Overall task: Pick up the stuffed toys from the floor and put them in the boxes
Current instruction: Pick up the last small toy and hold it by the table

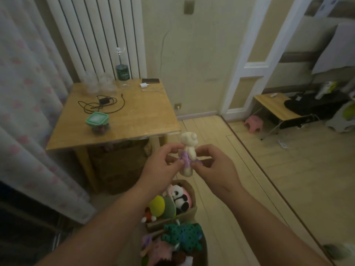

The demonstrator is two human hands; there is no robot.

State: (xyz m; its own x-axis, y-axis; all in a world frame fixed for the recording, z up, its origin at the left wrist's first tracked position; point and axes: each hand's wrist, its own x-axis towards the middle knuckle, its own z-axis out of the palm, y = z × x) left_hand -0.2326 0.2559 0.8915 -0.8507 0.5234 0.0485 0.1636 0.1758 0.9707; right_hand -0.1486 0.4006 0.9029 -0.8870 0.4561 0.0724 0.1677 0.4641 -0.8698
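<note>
Both hands, left hand [165, 162] and right hand [213, 164], pinch a small white plush bear in a purple dress [187, 156], aloft above the brown cardboard box [190, 210] of toys. Judged mid-carry; next: lower, release.

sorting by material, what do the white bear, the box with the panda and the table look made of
The white bear looks like soft plush, matte and fuzzy at its edges. The box is likely brown cardboard, dull, with thin folded walls. The table looks like light wood or veneer, smooth, slightly shiny; which is unclear.
</note>
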